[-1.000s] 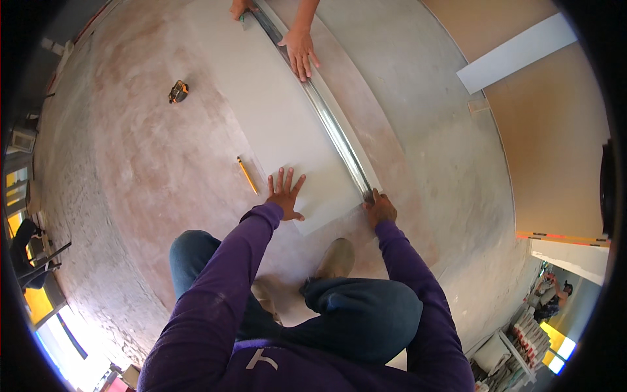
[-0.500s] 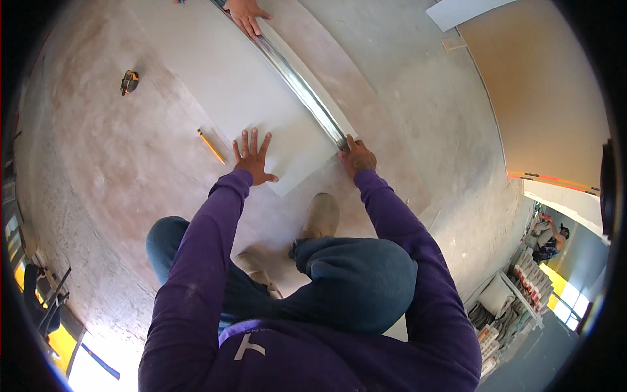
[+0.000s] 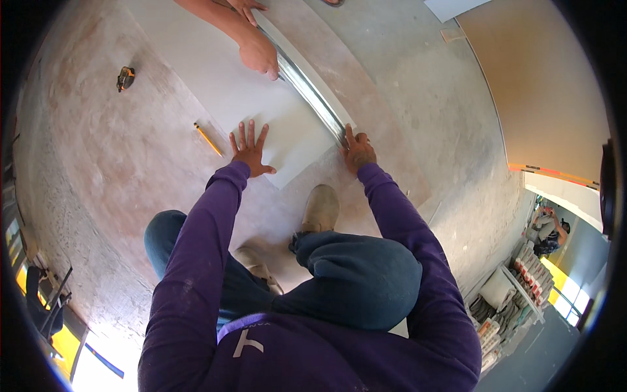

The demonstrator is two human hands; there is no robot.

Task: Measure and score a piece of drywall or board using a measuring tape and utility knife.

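Observation:
My left hand (image 3: pixel 251 155) lies flat with spread fingers at the near left edge of a pale board (image 3: pixel 222 85) on the floor. At the board's near right end, my right hand (image 3: pixel 358 153) grips the end of a long shiny metal profile (image 3: pixel 312 99), which lies along the board. A co-worker's hand (image 3: pixel 259 55) is closed beside the profile, over a small dark tool that I cannot make out. Farther up, the co-worker's other hand (image 3: pixel 245 9) rests by the profile. A yellow pencil (image 3: pixel 208 139) lies left of my left hand.
A tape measure (image 3: pixel 126 78) lies at far left. A large brown panel (image 3: pixel 539 85) stands at right, with an orange-and-black strip (image 3: pixel 554 175) along its lower edge. Stacked bags and bundles (image 3: pixel 506 294) fill the lower right, near another person (image 3: pixel 552 233). My boot (image 3: pixel 321 208) is close to the board.
A co-worker's arm has come in from the top, its closed hand now beside the profile. The co-worker's other hand has shifted up along it. My hands have stayed nearly in place.

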